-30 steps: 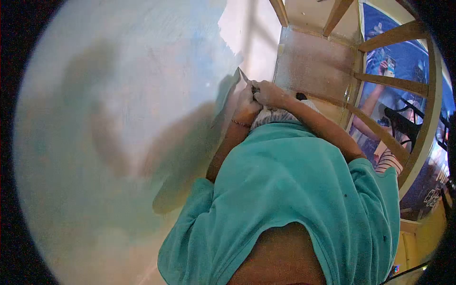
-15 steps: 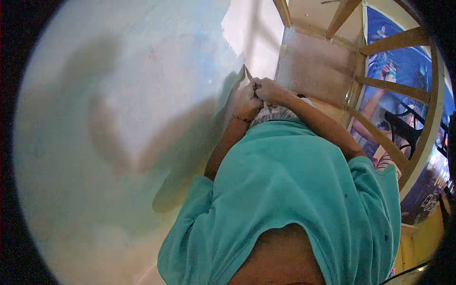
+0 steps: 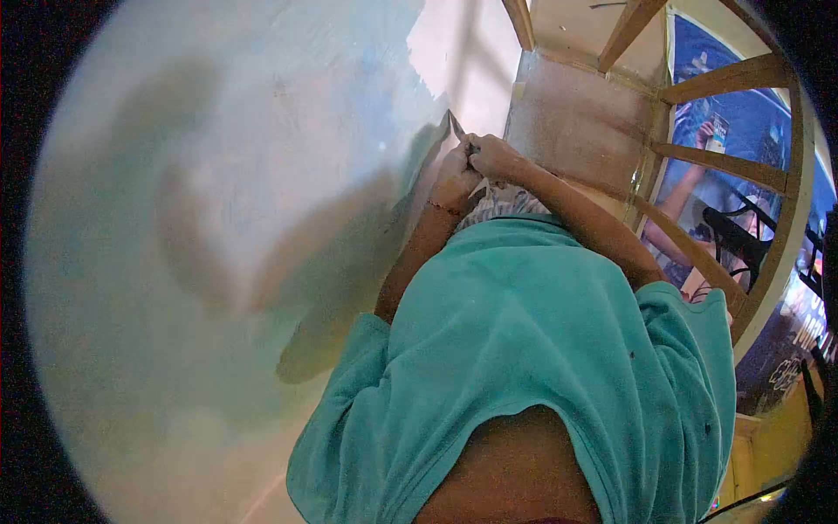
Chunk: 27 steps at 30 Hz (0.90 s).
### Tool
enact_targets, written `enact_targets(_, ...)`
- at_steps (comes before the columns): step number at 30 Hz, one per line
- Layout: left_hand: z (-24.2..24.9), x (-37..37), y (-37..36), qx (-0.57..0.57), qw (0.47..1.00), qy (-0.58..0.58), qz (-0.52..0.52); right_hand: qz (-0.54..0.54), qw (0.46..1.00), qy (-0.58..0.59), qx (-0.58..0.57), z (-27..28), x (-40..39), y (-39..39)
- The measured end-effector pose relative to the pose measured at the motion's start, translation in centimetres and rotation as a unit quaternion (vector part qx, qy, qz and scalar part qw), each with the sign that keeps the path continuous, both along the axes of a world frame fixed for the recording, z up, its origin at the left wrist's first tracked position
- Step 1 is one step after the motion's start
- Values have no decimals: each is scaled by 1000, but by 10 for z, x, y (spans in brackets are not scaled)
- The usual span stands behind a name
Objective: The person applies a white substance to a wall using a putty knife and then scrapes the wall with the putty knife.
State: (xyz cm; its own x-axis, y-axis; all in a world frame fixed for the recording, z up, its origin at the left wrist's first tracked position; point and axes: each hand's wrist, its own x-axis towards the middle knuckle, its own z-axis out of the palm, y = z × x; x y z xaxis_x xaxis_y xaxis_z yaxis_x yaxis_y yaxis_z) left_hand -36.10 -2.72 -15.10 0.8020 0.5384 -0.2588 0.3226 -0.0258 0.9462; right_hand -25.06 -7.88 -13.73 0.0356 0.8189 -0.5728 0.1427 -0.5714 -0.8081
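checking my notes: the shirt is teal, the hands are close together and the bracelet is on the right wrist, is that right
Not quite: the bracelet is on the left wrist, as the head view shows. The rest stands: the shirt is teal, and the left hand and right hand are close together.

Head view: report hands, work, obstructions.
Left hand, right hand together at thin grey pointed blade. Tip near bright white wall patch; contact unclear. Brown wooden slatted frame at right, clear of hands.
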Motion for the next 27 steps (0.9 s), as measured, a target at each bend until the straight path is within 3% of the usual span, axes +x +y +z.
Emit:
enact_targets(2,5,-1,-4,114,990,72,-50,-1,995,-52,88,-24,-5,-5)
enact_targets(3,22,3,-6,91,991,78,-53,-1,988,-76,131,-32,-5,-6)
enact_targets(4,45,9,-9,68,993,85,-55,3,990,-74,117,-32,-3,-5)
enact_targets(6,45,9,-5,19,996,85,-35,14,993,-70,91,-34,-5,1)
enact_targets(10,-15,-4,6,-99,995,15,9,-3,1000,9,-25,-12,-2,5)
enact_targets(13,-10,2,7,-80,997,5,-6,-15,992,-59,114,-37,-7,4)
enact_targets(17,22,3,-3,15,999,45,-27,-23,998,12,51,-27,-6,-3)
enact_targets(19,16,1,0,-58,998,27,-9,-17,1000,25,5,-28,-6,1)
enact_targets(22,7,4,-2,-102,994,-7,24,-8,997,-50,54,-26,-6,-1)
enact_targets(25,16,10,-11,-149,984,-38,95,-76,976,-126,163,-24,-14,-17)
enact_targets(27,25,15,-20,-179,970,-59,154,-40,975,-146,162,-12,-9,-29)
